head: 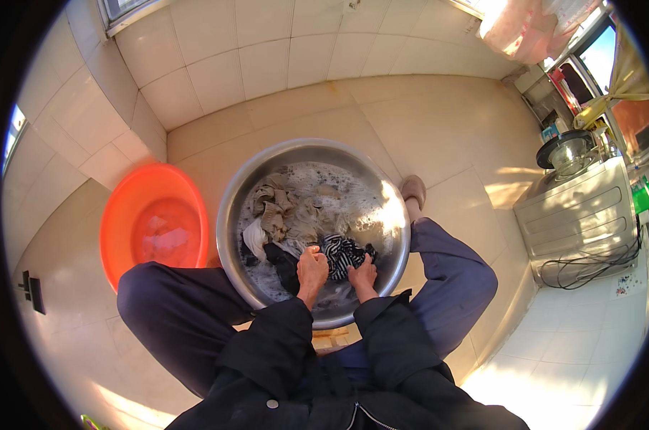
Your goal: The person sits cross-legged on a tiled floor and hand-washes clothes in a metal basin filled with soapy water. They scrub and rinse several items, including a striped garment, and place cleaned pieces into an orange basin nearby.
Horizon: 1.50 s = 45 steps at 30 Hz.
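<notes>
A large round metal basin (230,204) of sudsy water stands on the floor between my knees. Near its front side, my left hand (312,270) and my right hand (363,273) grip a black-and-white striped cloth (339,257) from either side. Just left of my left hand, a black cloth (282,266) lies partly under water. Beige wet clothes (275,207) are heaped in the left half of the basin, with a white cloth (255,239) at their edge. Foam (324,174) covers much of the water's far part.
An orange plastic tub (116,226) stands on the tiled floor left of the metal basin, beside my left knee. To the right is a grey ribbed washing machine (577,220) with a black cable (590,269) hanging over it. White tiled walls (265,59) bound the far side. A floor drain (33,292) lies far left.
</notes>
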Tool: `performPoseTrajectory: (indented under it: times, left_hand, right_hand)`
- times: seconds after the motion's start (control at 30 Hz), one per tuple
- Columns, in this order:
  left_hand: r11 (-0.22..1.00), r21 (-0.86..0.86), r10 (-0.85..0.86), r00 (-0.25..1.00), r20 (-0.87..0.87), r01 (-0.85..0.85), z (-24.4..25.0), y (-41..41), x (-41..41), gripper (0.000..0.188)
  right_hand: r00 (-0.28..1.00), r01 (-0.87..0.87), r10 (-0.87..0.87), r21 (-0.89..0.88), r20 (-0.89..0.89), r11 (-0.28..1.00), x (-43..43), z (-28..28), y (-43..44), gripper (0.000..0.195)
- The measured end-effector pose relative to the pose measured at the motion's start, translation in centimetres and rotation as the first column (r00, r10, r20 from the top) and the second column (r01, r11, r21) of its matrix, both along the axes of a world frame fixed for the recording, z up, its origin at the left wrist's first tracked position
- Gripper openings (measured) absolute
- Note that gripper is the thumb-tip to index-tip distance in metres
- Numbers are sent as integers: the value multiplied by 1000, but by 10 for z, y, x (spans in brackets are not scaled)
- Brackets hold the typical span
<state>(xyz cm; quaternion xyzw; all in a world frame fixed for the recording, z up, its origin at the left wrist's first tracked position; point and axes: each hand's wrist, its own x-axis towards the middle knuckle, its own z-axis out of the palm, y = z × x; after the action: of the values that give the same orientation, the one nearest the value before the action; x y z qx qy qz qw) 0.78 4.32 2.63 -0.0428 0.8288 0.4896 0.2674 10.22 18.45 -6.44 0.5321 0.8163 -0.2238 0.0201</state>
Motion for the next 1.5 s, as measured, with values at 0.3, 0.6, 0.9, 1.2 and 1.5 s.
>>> performPoseTrajectory:
  times: [0.3,0.6,0.9,1.2,1.5]
  left_hand:
    - [904,137,235,738,633,-406,-26,2,6,58]
    - [190,551,-96,544,834,-812,10,1,-21,51]
    - [14,641,-219,623,751,-768,63,2,-42,50]
    - [495,741,150,884,442,-454,79,10,-21,31]
    - [977,161,-45,875,-482,139,57,43,65,76]
  right_hand:
    - [659,-67,-687,-933,-308,354,-41,117,-19,18]
    - [631,-519,-595,-841,-497,153,-38,198,-7,23]
    - [538,-388,-822,-920,-187,-45,-34,124,-33,34]
    - [409,-378,-889,-925,-206,41,-52,163,-40,67]
    - [299,-276,-706,-766,-642,581,-22,106,-35,52]
